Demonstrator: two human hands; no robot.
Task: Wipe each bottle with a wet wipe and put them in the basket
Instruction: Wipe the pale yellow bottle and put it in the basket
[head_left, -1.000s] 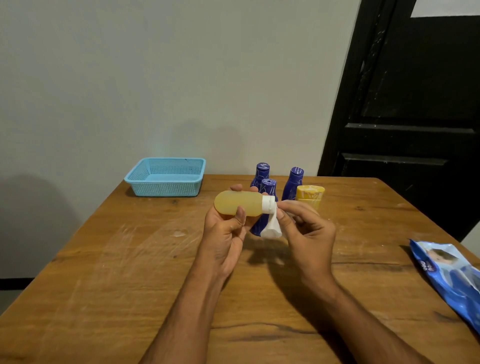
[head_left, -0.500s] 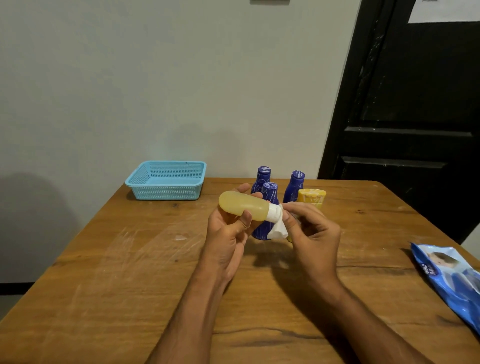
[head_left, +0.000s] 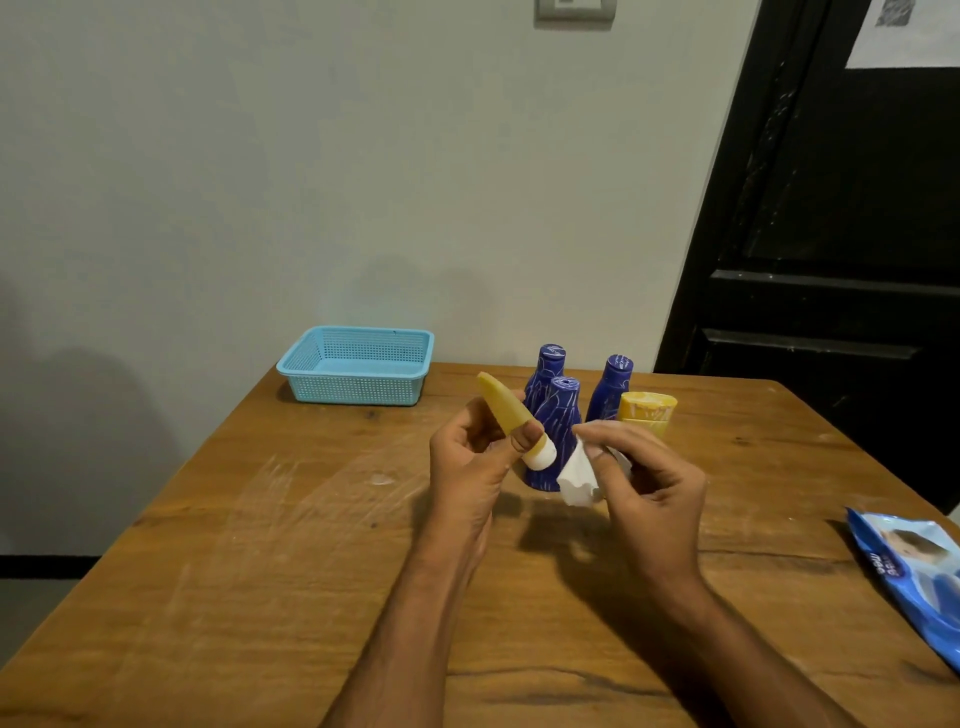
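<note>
Above table (head_left: 311, 545), left grip (head_left: 470, 462) grasping yellow bottle (head_left: 506, 410), right grip (head_left: 649, 483) pinching wipe (head_left: 576, 478) beside cap

A wooden worktop (head_left: 260, 597) is filling the lower half of the view, its grain showing pale scuffs and a few dark knots. Behind it a plain pale wall (head_left: 311, 182) is rising, with soft shadows falling across its lower part. A switch plate (head_left: 575, 9) is sitting at the wall's top edge. To the right a black panelled door (head_left: 831, 260) is standing, a white paper (head_left: 904, 31) stuck near its top. A dark skirting strip (head_left: 47, 566) is running along the wall's foot at the left.
</note>
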